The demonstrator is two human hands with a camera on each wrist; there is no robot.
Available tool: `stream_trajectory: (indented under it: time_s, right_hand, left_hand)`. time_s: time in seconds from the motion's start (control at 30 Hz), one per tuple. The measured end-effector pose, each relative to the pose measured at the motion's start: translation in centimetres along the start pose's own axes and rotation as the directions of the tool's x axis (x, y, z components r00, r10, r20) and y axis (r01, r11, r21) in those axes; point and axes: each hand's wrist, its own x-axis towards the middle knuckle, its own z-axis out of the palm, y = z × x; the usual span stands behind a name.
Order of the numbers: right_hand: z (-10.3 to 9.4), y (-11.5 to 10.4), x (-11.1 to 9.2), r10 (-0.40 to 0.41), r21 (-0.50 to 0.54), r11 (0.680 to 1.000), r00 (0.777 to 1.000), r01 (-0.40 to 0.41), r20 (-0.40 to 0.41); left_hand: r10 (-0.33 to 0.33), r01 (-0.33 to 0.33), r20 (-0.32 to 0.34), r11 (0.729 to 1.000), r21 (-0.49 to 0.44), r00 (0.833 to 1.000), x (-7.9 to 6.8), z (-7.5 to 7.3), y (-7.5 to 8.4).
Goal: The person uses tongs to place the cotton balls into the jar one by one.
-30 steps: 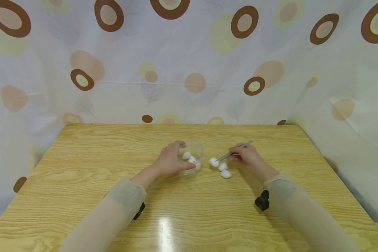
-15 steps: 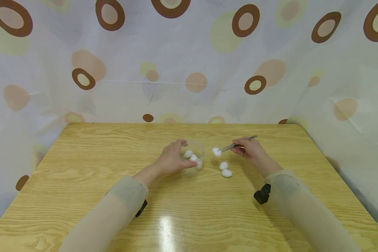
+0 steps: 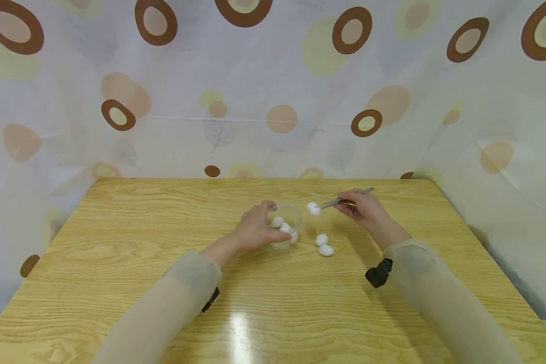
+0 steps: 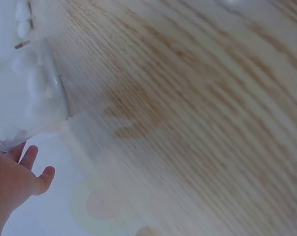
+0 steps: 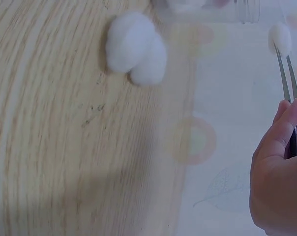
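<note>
Held cotton ball: a white, soft-edged, fluffy tuft (image 3: 313, 208), gripped at the tips of the tweezers in the air, to the right of the container and apart from its rim.
Tweezers: slim, straight, two-armed and grey (image 3: 329, 203), metallic in sheen; the arms are brought together on the cotton.
Right hand: the tweezers are pinched between thumb and fingers by the right hand (image 3: 364, 208).
Clear container: round, smooth and see-through (image 4: 8, 105), with a thin rim; whether its base meets the wood cannot be told.
Left hand: the container is grasped from its left side by the left hand (image 3: 257, 228), thumb on the near wall, fingers at the far rim.
Cotton inside: several white balls (image 3: 285, 228) are seen bunched within the container.
Loose cotton: two rounded, downy balls (image 5: 133, 44) are left touching each other on the table, to the right of the container.
Table: wood-grained, yellowish, glossy (image 3: 164, 212).
Backdrop: a pale sheet (image 3: 255, 76) printed with circles and leaves.
In the way: part of the container is covered by the left hand.
</note>
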Motion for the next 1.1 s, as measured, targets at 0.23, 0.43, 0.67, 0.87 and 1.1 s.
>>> stream_trajectory:
  time_s: [0.23, 0.43, 0.67, 0.87, 1.1]
  right_hand:
    - [1.4, -0.1, 0.3, -0.006, 0.003, 1.0, 1.0, 0.006, -0.004]
    - [2.8, 0.0, 0.5, -0.015, -0.024, 1.0, 1.0, 0.015, -0.008]
    - [4.1, 0.3, 0.5, -0.032, -0.06, 0.998, 0.999, 0.034, 0.022]
    - [4.6, 0.6, 0.5, -0.045, -0.093, 0.994, 0.998, 0.048, 0.04]
    - [4.8, 0.8, 0.7, -0.045, -0.118, 0.992, 0.998, 0.049, 0.035]
  left_hand:
    - [0.008, -0.008, -0.008, 1.0, -0.003, 1.0, 0.0, 0.1, -0.2]
    - [0.01, -0.01, -0.016, 1.0, -0.003, 1.0, 0.0, 0.2, -0.2]
    - [-0.005, 0.005, -0.009, 1.0, -0.004, 1.0, 0.0, 0.1, 0.0]
    - [-0.025, 0.025, -0.014, 1.0, -0.017, 1.0, -0.1, 0.1, 0.1]
    - [-0.025, 0.025, -0.021, 1.0, -0.016, 0.999, -0.1, 0.1, 0.1]
